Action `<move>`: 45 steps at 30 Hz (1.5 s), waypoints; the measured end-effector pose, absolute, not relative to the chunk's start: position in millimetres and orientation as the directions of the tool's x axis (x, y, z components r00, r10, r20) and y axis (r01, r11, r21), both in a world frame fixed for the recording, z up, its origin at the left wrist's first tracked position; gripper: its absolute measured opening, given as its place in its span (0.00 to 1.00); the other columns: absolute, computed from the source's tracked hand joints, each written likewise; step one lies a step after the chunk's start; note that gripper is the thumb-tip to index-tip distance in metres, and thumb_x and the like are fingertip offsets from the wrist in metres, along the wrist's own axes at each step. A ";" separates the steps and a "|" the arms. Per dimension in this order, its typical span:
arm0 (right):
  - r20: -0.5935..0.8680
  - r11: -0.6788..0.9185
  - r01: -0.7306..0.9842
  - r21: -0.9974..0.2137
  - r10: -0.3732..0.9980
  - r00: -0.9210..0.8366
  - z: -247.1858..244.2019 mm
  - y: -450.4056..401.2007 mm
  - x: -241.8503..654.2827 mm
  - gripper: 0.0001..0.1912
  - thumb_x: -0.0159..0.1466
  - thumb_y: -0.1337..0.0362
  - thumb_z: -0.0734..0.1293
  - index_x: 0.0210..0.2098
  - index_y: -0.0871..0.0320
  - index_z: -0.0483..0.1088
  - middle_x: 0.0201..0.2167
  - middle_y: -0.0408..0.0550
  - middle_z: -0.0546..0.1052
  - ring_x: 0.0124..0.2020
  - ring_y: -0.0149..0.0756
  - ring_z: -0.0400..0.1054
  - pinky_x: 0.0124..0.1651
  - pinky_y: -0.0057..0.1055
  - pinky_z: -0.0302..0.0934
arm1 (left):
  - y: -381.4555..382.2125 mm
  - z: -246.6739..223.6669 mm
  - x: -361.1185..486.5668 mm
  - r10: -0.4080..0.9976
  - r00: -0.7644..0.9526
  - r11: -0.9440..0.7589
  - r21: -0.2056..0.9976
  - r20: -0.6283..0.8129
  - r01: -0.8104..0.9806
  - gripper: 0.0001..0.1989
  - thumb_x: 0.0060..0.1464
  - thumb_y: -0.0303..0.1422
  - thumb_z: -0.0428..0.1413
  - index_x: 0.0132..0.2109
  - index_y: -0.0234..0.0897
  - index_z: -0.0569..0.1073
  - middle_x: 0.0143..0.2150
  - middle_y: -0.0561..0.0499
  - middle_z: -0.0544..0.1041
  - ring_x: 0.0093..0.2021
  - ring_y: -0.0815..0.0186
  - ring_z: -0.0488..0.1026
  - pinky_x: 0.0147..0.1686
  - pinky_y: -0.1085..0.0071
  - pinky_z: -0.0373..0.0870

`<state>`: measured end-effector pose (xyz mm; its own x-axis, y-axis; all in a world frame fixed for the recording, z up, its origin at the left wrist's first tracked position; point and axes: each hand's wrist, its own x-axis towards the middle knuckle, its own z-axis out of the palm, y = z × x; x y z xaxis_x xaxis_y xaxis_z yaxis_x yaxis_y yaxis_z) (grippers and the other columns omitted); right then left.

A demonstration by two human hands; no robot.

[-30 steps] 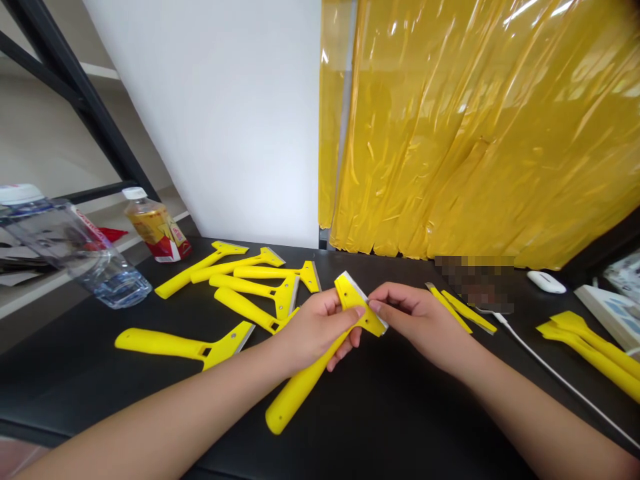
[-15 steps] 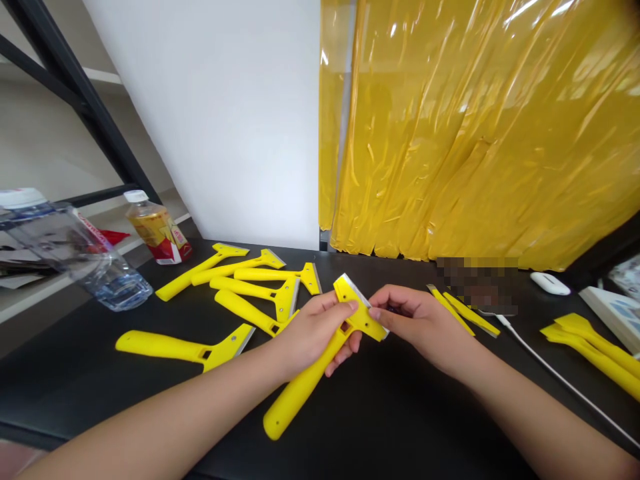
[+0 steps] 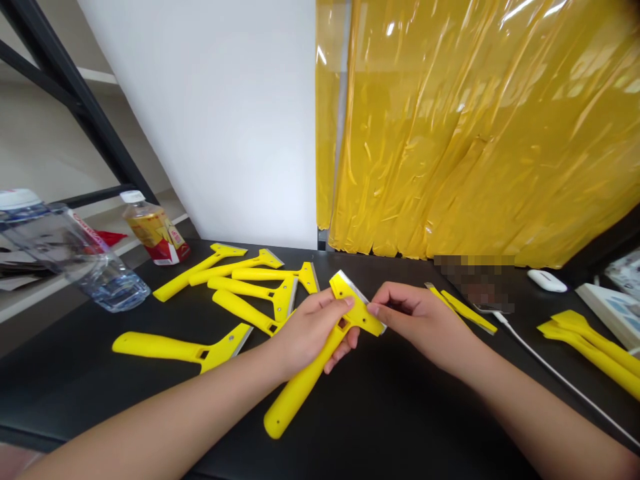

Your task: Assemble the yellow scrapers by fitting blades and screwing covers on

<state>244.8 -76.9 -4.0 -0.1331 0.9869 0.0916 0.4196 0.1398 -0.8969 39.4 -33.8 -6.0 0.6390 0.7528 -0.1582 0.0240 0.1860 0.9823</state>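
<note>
A yellow scraper with a metal blade along its wide head is held above the black table, its handle slanting down toward me. My left hand is closed around the neck, thumb flat on the head and fingers underneath. At the blade edge, my right hand pinches with thumb and curled fingers; whether a small part sits between them is hidden. Several more yellow scrapers lie left of my hands, one scraper nearest to my left forearm. Beyond my right hand are thin yellow strips.
On the right lie yellow handle-like pieces, a white cable, a white earbud case and a partly blurred phone-like device. A clear bottle and a drink bottle stand left. Yellow plastic sheeting hangs behind.
The view has shifted very slightly. Both hands keep almost the same hold on the scraper, and the things on the table stay where they were.
</note>
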 end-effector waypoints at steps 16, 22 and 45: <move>-0.008 -0.004 0.248 -0.969 1.000 -0.016 1.4 -98.0 223.2 0.18 0.67 0.53 0.69 0.26 0.56 0.68 0.22 0.38 0.64 0.25 0.28 0.53 0.27 0.29 0.48 | -53.7 -9.2 26.1 0.709 0.628 -0.705 0.297 0.321 0.644 0.30 0.71 0.37 0.48 0.76 0.44 0.56 0.56 0.41 0.78 0.52 0.50 0.79 0.50 0.52 0.75; -0.031 -0.031 -0.027 -0.999 0.999 0.017 -8.4 -82.4 242.2 0.15 0.67 0.56 0.70 0.29 0.56 0.67 0.25 0.38 0.66 0.21 0.25 0.48 0.24 0.30 0.41 | -42.9 0.1 32.6 0.906 0.397 -0.257 0.934 0.144 0.247 0.39 0.66 0.44 0.58 0.77 0.43 0.51 0.51 0.46 0.77 0.42 0.62 0.78 0.41 0.66 0.76; 0.003 -0.050 0.963 -0.263 0.999 0.053 -14.1 -74.1 268.4 0.07 0.65 0.60 0.67 0.36 0.48 0.79 0.36 0.45 0.81 0.35 0.40 0.72 0.36 0.34 0.57 | -35.8 -1.2 36.3 0.853 0.498 0.248 0.960 -0.152 -0.131 0.15 0.61 0.40 0.61 0.31 0.35 0.71 0.24 0.55 0.70 0.19 0.74 0.63 0.17 0.76 0.57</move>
<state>268.4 -74.1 -14.1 0.0530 0.9986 0.0033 0.9634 -0.0502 -0.2632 36.3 -35.8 -1.2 0.4984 0.8534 -0.1523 -0.1311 0.2479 0.9599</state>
